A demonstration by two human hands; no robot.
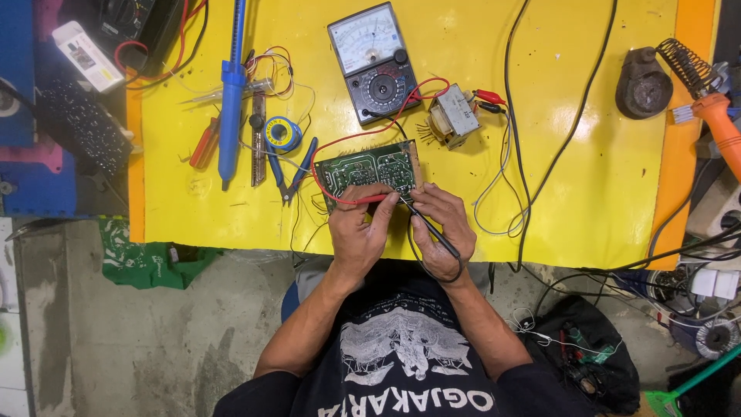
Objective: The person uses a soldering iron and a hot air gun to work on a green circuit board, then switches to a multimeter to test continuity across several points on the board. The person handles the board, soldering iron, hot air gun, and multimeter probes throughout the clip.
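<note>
- Fingers of left hand [356, 232] pinch thin red probe [363, 200]; right hand [441, 230] grips black probe [432, 228], both closed.
- Green rectangular circuit board [369, 171] lies at frame centre.
- Risk: a tip may slip and bridge neighbouring contacts.

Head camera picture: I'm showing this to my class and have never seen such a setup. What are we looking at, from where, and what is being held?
The camera sits on a person's head and looks down at a yellow table. The left hand holds a red probe and the right hand a black probe, both tips on a green circuit board. Wires lead to an analog meter behind it. Beside these lie a small transformer, a blue desoldering pump, a solder reel and blue-handled pliers.
</note>
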